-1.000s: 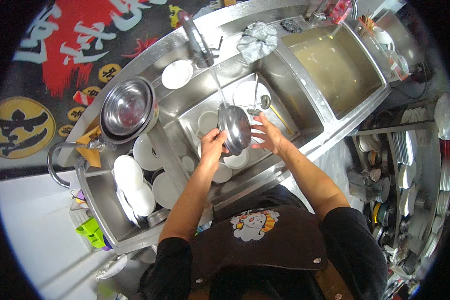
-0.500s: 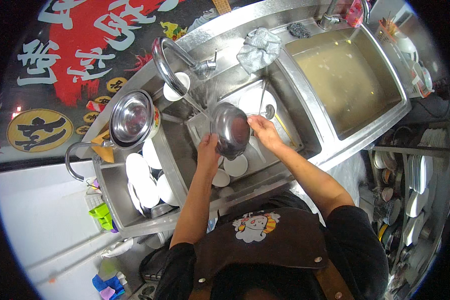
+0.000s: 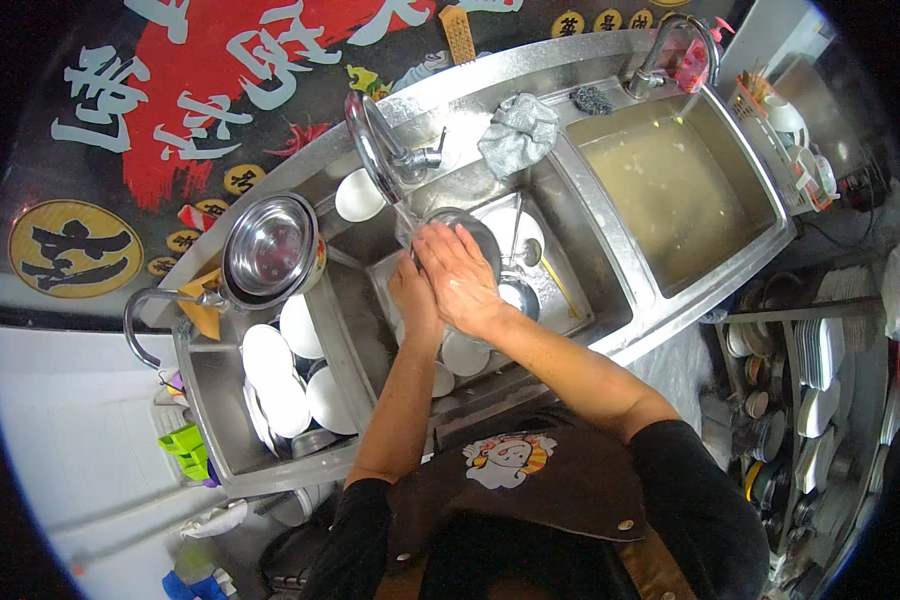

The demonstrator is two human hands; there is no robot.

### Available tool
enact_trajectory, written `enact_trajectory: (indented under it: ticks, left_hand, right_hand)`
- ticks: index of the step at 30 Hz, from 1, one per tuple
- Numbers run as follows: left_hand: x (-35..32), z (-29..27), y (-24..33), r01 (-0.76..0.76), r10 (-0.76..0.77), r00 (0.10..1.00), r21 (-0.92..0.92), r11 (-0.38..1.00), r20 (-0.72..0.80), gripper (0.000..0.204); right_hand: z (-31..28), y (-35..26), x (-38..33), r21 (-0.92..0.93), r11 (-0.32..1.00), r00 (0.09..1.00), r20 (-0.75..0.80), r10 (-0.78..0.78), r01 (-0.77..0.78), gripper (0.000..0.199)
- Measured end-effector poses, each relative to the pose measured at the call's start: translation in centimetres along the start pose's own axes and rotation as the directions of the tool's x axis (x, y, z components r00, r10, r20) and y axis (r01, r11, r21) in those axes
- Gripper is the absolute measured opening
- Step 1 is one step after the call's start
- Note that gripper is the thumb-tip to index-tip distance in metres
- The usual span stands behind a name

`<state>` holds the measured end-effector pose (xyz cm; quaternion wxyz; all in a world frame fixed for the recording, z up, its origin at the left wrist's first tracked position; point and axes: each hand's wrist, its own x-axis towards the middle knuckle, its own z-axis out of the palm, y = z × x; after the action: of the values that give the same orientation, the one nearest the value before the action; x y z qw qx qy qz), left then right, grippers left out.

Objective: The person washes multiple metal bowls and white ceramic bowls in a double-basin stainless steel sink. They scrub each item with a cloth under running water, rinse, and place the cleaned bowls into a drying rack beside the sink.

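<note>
Under the running middle faucet (image 3: pixel 380 150), a round metal bowl (image 3: pixel 482 238) is held over the sink. My left hand (image 3: pixel 415 300) grips its near left side; its fingers are partly hidden by the other hand and the bowl. Across the bowl lies my right hand (image 3: pixel 460 275), flat with its fingers stretched out, crossing over the left. Beneath, a metal tray (image 3: pixel 575 305) in the sink bears a white plate (image 3: pixel 505 222), a ladle (image 3: pixel 532 250) and small white dishes (image 3: pixel 463 352). A smaller shiny metal bowl (image 3: pixel 520 297) shows beside my right wrist.
White plates and bowls (image 3: pixel 275 385) fill the left basin. Stacked steel basins (image 3: pixel 270 245) stand above it, beside a white bowl (image 3: pixel 358 195) on the ledge. A grey cloth (image 3: pixel 520 132) hangs over the divider. Cloudy water (image 3: pixel 670 190) stands in the right basin. Dish shelves (image 3: pixel 820 310) are at right.
The bowl, earlier held between both hands with its side showing, now sits farther under the faucet. My right hand has left its right edge and moved left, flat onto it. The view has shifted slightly.
</note>
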<state>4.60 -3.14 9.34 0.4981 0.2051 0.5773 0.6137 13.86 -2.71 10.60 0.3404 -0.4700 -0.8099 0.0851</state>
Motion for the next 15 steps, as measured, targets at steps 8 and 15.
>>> enact_trajectory:
  ticks: [8, 15]
  left_hand:
    - [-1.7, -4.0, 3.5, 0.064, -0.063, 0.997, 0.024, 0.998, -0.039, 0.039]
    - [5.7, -8.6, -2.1, 0.223, -0.245, 0.956, -0.144, 0.964, -0.163, 0.036]
  right_hand:
    - [3.2, 6.2, 2.9, 0.471, -0.042, 0.39, 0.773, 0.501, -0.881, 0.048]
    - [3.1, 2.9, -3.3, 0.648, -0.576, 0.439, 0.761, 0.477, -0.499, 0.043]
